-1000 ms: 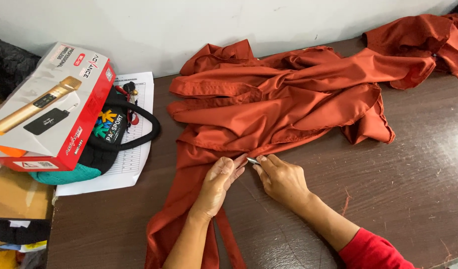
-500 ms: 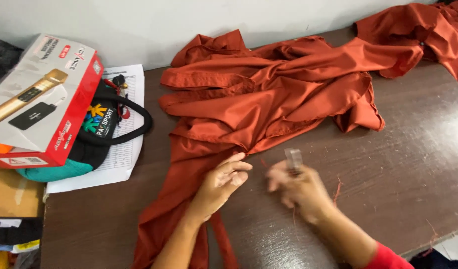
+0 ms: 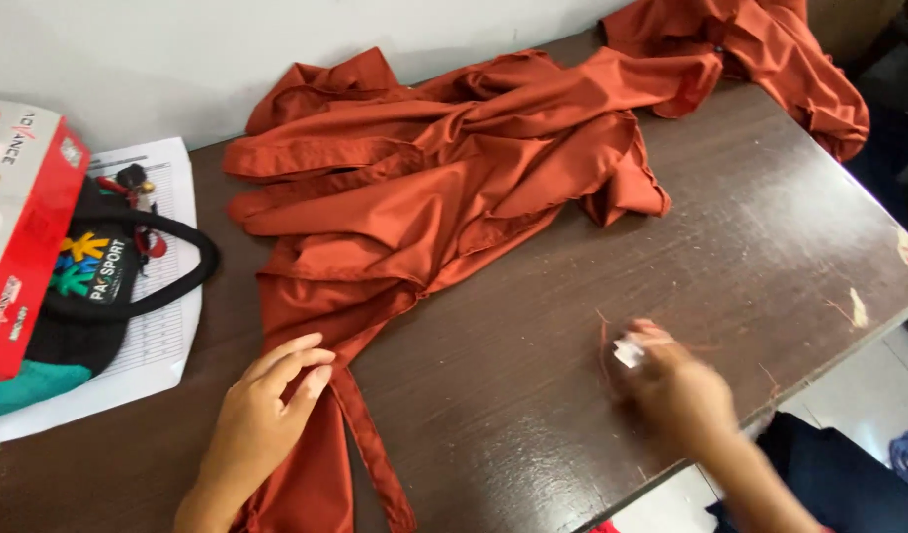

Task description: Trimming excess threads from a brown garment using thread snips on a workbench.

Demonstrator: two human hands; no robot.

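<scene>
Left hand (image 3: 266,410) lies flat, fingers spread loose, on the smooth rust-orange garment (image 3: 424,197) crumpled across the dark scuffed wooden table (image 3: 533,395). Right hand (image 3: 671,390), blurred, pinches a small pale tool (image 3: 629,351) near the table's right edge, with bare tabletop between the hands. Black bag (image 3: 88,286) and red-white box (image 3: 19,227) sit far left.

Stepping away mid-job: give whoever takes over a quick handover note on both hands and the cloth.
Left hand: open, flat on the rust-orange garment near its loose strip.
Right hand: blurred, pinching a small pale tool over the bare table, off the cloth.
Loose orange threads lie by the right hand, so some trimming looks done.
Left to do: cannot tell how much; the garment lies bunched.
</scene>
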